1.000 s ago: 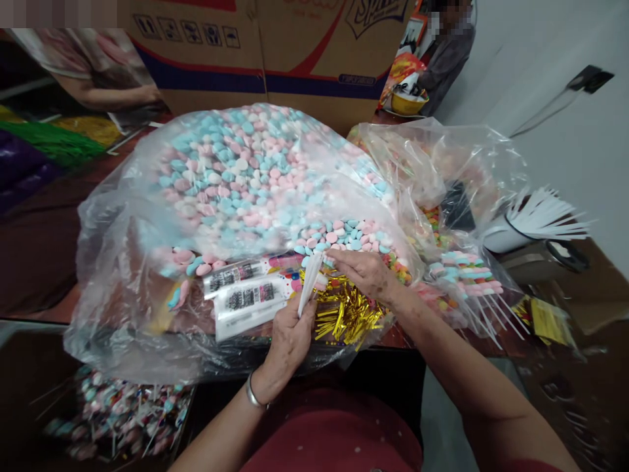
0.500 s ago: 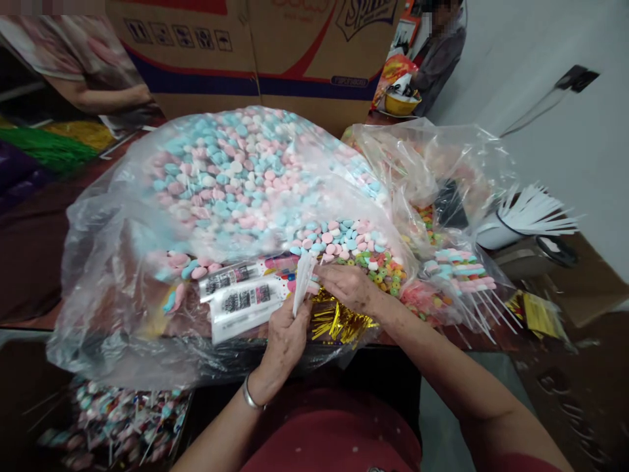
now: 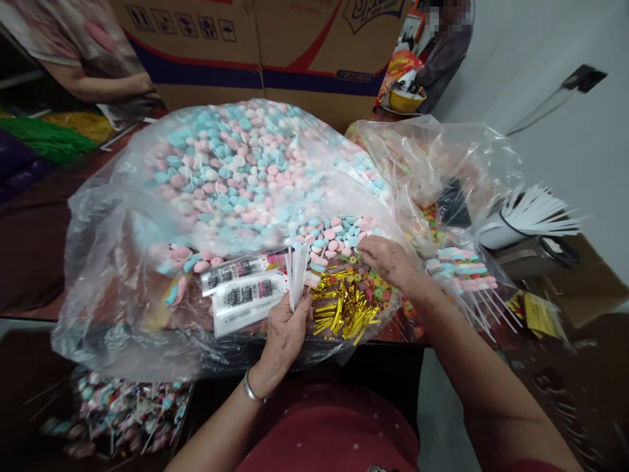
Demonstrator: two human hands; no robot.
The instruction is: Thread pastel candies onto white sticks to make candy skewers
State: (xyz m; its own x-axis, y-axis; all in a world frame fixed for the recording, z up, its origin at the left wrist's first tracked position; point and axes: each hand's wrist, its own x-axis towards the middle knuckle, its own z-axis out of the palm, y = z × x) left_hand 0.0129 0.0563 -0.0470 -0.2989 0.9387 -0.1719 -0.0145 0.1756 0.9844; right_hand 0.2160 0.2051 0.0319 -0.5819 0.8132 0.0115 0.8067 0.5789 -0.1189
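My left hand [image 3: 285, 337] is closed round a small bundle of white sticks [image 3: 296, 272] held upright at the near edge of the table. My right hand [image 3: 386, 259] reaches into the loose pink, blue and white candies [image 3: 329, 236] at the mouth of a big clear plastic bag [image 3: 230, 177], fingers curled on the pile; what they pinch is hidden. Small coloured ring candies [image 3: 366, 278] lie under that hand. Gold twist ties [image 3: 344, 311] are heaped between my two hands. Packs of printed wrappers [image 3: 243, 292] lie left of the sticks.
Finished candy skewers [image 3: 466, 275] lie at the right under a second clear bag [image 3: 442, 164]. A cup of white sticks [image 3: 531, 216] stands farther right. A large cardboard box [image 3: 265, 46] rises behind. Other people work at the far left and back right. More wrapped skewers [image 3: 113, 413] sit below left.
My right hand has moved away from the sticks, up and to the right onto the loose candies. The left hand keeps the stick bundle in about the same place.
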